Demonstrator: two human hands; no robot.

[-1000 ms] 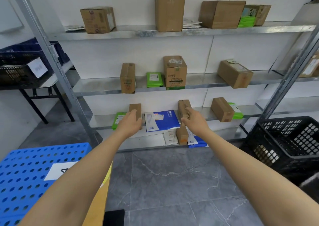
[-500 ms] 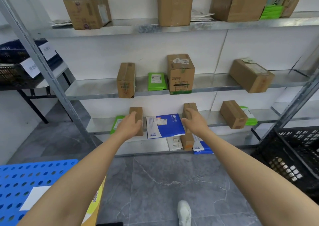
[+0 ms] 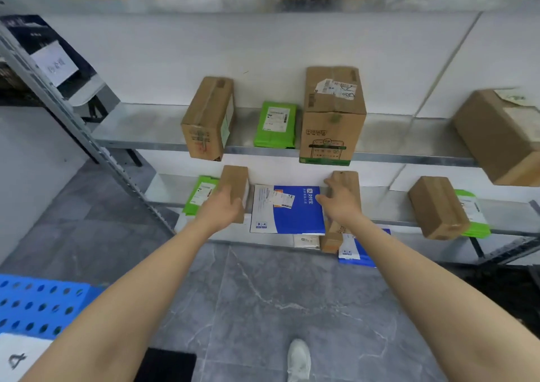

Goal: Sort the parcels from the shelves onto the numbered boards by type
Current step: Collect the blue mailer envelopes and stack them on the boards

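On the lower shelf, my left hand grips a small upright brown box. My right hand grips a second small brown box from its left side. Between the two boxes lies a blue and white mailer. A green bag lies left of the left box. The blue perforated board with a white number label sits at the bottom left.
The middle shelf carries a brown box, a green bag, a taller carton and a tilted box. Another brown box stands at the lower right. A slanted metal post runs on the left. My white shoe stands on the grey floor.
I have stepped closer to the shelves, so everything looks larger. Both hands have closed round the two small boxes on the lower shelf.
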